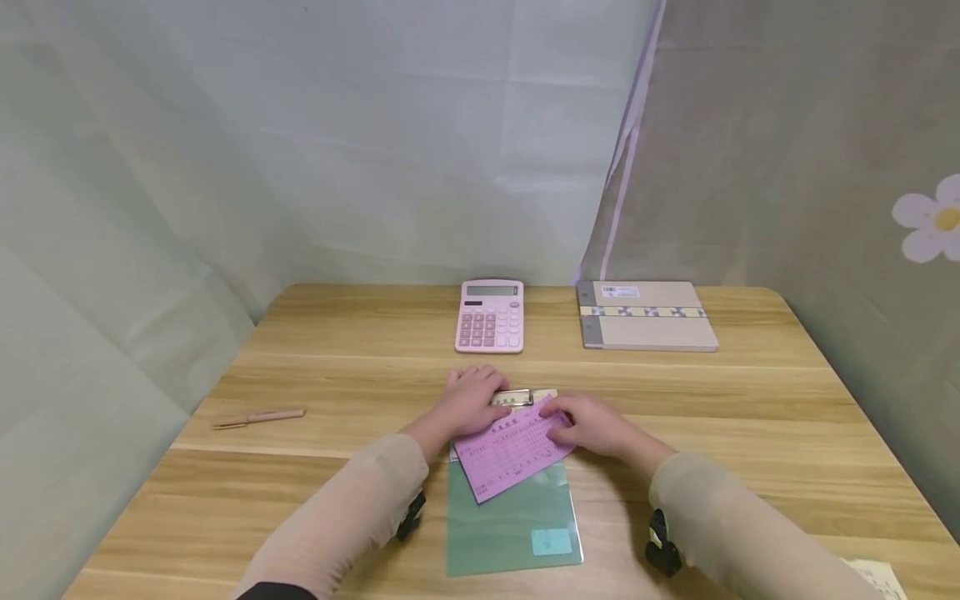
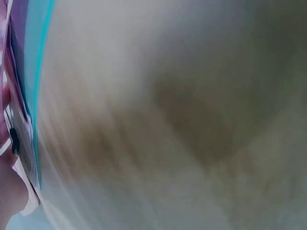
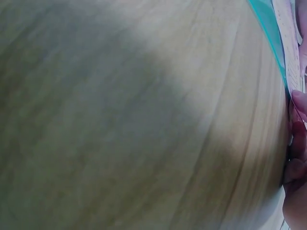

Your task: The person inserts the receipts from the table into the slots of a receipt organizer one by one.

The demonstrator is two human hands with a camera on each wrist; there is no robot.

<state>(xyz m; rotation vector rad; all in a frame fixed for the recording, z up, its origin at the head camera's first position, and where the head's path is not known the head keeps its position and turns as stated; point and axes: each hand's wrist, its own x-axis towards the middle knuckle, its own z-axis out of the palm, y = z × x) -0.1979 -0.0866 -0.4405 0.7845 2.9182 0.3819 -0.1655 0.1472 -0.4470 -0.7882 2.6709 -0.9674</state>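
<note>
A pink printed form (image 1: 513, 454) lies tilted across a green translucent clipboard (image 1: 510, 533) with a metal clip (image 1: 512, 398) at its top. My right hand (image 1: 592, 423) pinches the form's right end between thumb and fingers. Over the clipboard's upper left rests my left hand (image 1: 471, 400), its fingers beside the clip and its thumb at the form's top edge. In the left wrist view the clipboard's teal edge (image 2: 41, 62) shows at the far left. Fingers of the right hand (image 3: 298, 143) reach the form at the right border of the right wrist view.
A pink calculator (image 1: 490, 317) stands at the back of the wooden table (image 1: 360, 375). To its right lies a grey-and-beige notebook (image 1: 648, 317) with a patterned band. A pen (image 1: 258, 418) is on the left, and a pale paper (image 1: 876, 579) at the front right corner.
</note>
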